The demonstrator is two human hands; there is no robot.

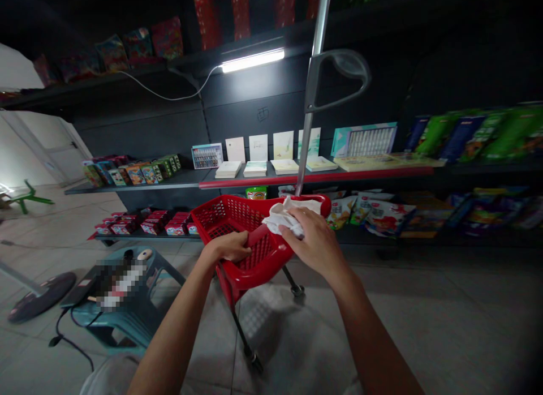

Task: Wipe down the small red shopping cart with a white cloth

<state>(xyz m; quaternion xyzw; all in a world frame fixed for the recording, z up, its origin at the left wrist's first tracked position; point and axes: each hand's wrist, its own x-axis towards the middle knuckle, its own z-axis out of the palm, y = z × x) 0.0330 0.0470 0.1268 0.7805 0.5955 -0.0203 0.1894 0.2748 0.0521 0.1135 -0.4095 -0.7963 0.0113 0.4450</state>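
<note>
A red plastic shopping basket [237,214] on a wheeled frame is tipped toward me in the middle of the view. My left hand [229,248] is closed over its near rim. My right hand [311,236] is closed on a white cloth [282,215] and presses it against the basket's right rim. A grey telescopic handle pole [311,95] rises from the basket's far side.
Dark shelves [297,177] behind the basket carry notebooks, paint sets and boxed goods. A teal plastic stool [139,293] with a cable stands at lower left, beside a round fan base [40,296]. Tiled floor stretches to the right.
</note>
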